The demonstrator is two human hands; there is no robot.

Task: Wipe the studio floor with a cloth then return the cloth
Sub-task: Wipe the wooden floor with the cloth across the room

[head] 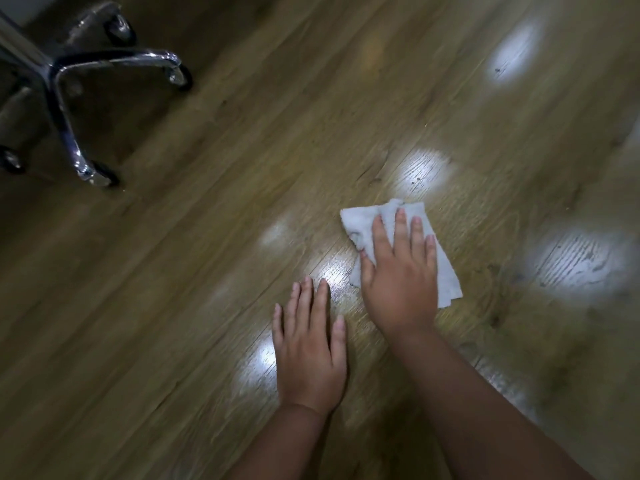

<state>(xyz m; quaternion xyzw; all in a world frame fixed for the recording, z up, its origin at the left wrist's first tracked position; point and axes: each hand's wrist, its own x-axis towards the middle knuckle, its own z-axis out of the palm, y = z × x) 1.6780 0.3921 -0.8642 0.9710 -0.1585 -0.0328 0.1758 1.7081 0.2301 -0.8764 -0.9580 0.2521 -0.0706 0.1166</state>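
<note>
A folded white cloth [363, 225] lies flat on the wooden plank floor [242, 161]. My right hand [398, 271] rests palm down on top of it, fingers spread and pressing it to the boards; the cloth's middle is hidden under the palm. My left hand [310, 344] lies flat on the bare floor just to the left and nearer to me, fingers apart and holding nothing. Both forearms reach in from the bottom edge.
The chrome five-star base of an office chair [65, 109] with black castors stands at the upper left. Bright ceiling-light reflections dot the glossy floor around the cloth and to the right.
</note>
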